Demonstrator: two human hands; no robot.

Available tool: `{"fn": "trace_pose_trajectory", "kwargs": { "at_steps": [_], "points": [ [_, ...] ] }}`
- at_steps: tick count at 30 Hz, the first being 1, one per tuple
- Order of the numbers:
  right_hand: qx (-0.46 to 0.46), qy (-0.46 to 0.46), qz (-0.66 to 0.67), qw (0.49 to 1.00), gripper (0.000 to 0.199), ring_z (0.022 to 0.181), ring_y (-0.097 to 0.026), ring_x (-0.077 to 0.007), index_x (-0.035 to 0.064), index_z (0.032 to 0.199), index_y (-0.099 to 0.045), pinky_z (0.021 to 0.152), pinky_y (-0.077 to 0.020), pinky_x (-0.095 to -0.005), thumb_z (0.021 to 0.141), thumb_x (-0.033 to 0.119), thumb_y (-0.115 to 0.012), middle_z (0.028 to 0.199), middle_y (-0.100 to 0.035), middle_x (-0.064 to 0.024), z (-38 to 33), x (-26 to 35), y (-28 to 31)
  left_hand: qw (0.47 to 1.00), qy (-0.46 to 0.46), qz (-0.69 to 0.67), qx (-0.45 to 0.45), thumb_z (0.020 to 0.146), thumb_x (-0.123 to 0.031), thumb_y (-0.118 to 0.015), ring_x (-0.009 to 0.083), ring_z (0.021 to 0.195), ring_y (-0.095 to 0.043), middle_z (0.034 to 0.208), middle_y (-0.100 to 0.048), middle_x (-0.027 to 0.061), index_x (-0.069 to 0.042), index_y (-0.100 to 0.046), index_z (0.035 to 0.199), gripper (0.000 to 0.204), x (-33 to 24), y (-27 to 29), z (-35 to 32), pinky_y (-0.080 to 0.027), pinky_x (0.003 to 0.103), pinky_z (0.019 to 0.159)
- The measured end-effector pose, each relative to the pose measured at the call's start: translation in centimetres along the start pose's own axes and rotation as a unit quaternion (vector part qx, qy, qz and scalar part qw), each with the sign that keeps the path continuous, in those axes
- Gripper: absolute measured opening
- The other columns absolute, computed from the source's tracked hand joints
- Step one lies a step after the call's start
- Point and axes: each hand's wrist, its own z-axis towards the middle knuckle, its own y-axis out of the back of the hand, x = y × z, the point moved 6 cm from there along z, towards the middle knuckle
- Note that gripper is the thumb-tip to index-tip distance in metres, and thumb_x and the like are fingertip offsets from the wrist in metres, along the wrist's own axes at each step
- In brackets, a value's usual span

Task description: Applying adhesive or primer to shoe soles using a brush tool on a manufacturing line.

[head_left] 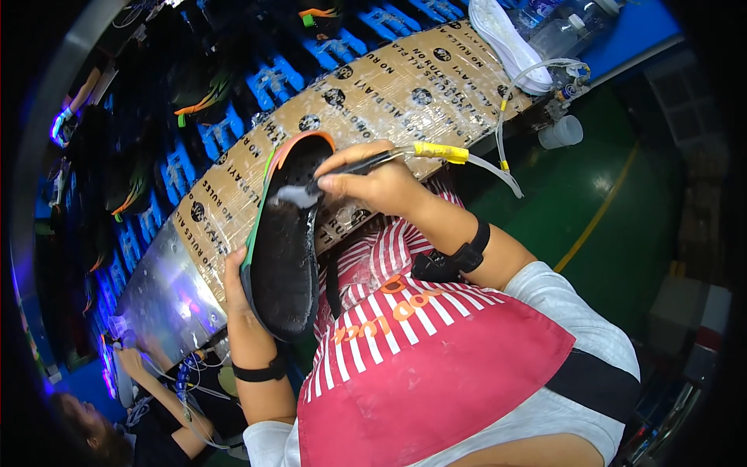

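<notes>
My left hand grips a shoe sole by its outer edge, with the fingers mostly hidden beneath it. The sole is black on its inner face, with a green and orange rim, and is tilted over the near edge of the bench. In my right hand is a glue brush with a dark handle, joined at its back end to a yellow-taped clear tube. Its pale bristles, slightly blurred, rest on the inner face of the sole near the upper part.
Brown printed cardboard smeared with white covers the bench, with a bare metal plate at left. Beyond are blue racks with dark shoe parts. A white sole, clear bottles and a white cup are upper right. Another person's arm is lower left.
</notes>
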Motion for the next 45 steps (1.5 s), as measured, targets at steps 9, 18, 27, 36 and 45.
{"fn": "trace_pose_trajectory", "kwargs": {
  "at_steps": [9,18,27,36,45],
  "points": [
    [0.054,0.279,-0.232,0.930,0.022,0.060,-0.060,-0.0216,0.0057,0.091,-0.065,0.052,-0.0453,-0.0302,0.070,0.009,-0.070,0.072,-0.061,-0.0093,-1.9,3.7,-2.7,0.995,-0.072,-0.067,0.018,0.080,-0.037,-0.045,0.0306,0.094,-0.060,0.110,-0.057,0.0184,-0.001,-0.043,0.123,0.056,-0.4,0.6,-0.5,-0.050,0.042,0.082],
    [-0.034,0.155,-0.098,0.982,0.020,0.059,-0.060,-0.0174,0.0025,0.091,-0.066,0.055,-0.0450,-0.0270,0.072,0.009,-0.068,0.071,-0.063,-0.0104,-1.4,3.4,0.1,0.979,-0.196,-0.002,-0.049,0.083,-0.038,-0.040,0.0295,0.100,-0.057,0.115,-0.054,0.0180,0.001,-0.041,0.126,0.058,-2.3,1.0,-1.7,-0.047,0.040,0.087],
    [-0.054,0.115,-0.112,0.986,0.021,0.070,-0.063,-0.0156,0.0004,0.092,-0.065,0.063,-0.0472,-0.0253,0.074,0.010,-0.067,0.081,-0.066,-0.0129,-1.0,3.5,1.1,0.950,-0.270,-0.094,-0.126,0.089,-0.048,-0.028,0.0314,0.109,-0.050,0.124,-0.048,0.0173,-0.007,-0.030,0.134,0.062,-4.9,3.0,-3.9,-0.040,0.044,0.094],
    [-0.057,0.070,-0.112,0.990,0.021,0.065,-0.063,-0.0162,0.0017,0.090,-0.066,0.060,-0.0479,-0.0266,0.072,0.011,-0.068,0.076,-0.066,-0.0129,-0.6,2.3,1.2,0.790,-0.545,0.186,-0.210,0.079,-0.027,-0.063,0.0181,0.084,-0.055,0.107,-0.050,0.0119,-0.011,-0.002,0.141,0.088,-7.1,2.8,-7.8,-0.050,0.026,0.062],
    [-0.061,0.011,-0.046,0.997,0.022,0.069,-0.058,-0.0093,-0.0022,0.095,-0.064,0.061,-0.0452,-0.0223,0.075,0.007,-0.065,0.081,-0.065,-0.0090,-0.4,1.4,1.9,0.743,-0.582,0.229,-0.237,0.077,-0.003,-0.062,0.0171,0.092,-0.051,0.114,-0.045,0.0115,-0.012,-0.013,0.140,0.081,-8.8,2.4,-7.1,-0.047,0.028,0.074]
  ]
}}
